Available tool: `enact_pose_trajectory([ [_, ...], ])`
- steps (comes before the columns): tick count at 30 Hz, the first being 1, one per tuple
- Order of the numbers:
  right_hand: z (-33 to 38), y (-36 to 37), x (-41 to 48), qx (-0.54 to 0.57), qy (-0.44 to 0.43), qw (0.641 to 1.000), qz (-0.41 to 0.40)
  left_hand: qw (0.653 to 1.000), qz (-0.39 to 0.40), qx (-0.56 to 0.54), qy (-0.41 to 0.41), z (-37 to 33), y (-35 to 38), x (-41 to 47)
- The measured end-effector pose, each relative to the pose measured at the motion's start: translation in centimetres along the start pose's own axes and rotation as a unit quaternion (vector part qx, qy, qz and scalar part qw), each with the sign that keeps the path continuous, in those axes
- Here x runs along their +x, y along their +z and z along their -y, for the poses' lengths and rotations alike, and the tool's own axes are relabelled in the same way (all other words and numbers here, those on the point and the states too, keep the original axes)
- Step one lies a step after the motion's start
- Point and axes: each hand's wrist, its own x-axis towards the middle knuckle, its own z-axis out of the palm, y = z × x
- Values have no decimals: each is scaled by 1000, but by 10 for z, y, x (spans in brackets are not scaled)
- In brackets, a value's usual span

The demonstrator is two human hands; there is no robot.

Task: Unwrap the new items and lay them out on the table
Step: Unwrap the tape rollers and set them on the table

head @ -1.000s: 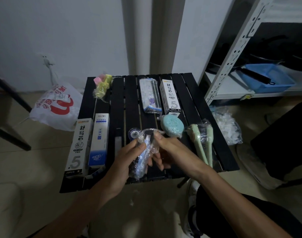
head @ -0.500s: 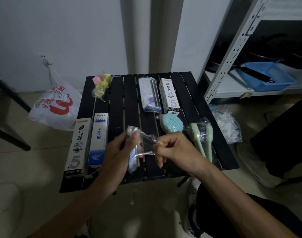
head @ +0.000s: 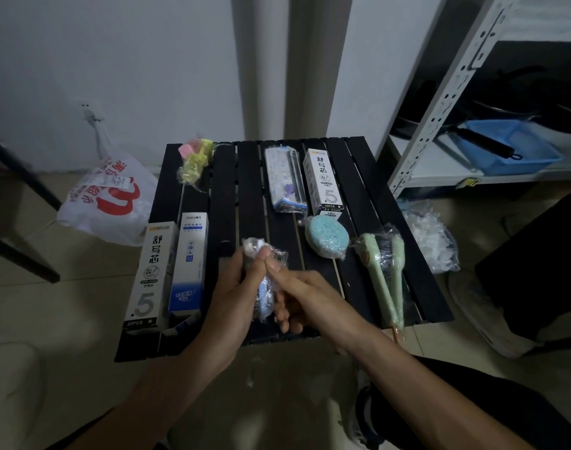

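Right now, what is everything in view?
table: one, black slatted, centre
white boxes: two, front left and back right
blue-and-white box: one, front left
pink-and-yellow wrapped item: one, back left
clear pack: one, bluish, back middle
round wrapped item: one, teal, right of middle
long-handled pair: one, green, wrapped, front right
plastic bag: one, white with red print, floor left
loose wrappers: heap, clear, floor right
shelf: one, white, right
tray: one, blue, on shelf
held wrapped item: one, blue-white, above table's front
left hand: one, grips that item
right hand: one, pinches its wrap
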Motion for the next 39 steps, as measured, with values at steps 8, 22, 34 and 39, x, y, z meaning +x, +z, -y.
enact_pose_trajectory([
  [8,-4,4,3,56,-107,993,1,999,1,-39,13,-7,2,-3],
  [22,2,-18,7,-17,-70,997,41,998,-46,-26,-23,-1,-3,3],
  [34,0,-18,6,-22,-78,996,-22,995,-37,-85,-47,-10,-4,6],
  [39,-12,6,6,70,50,995,42,996,-63,-62,5,-9,-4,5],
])
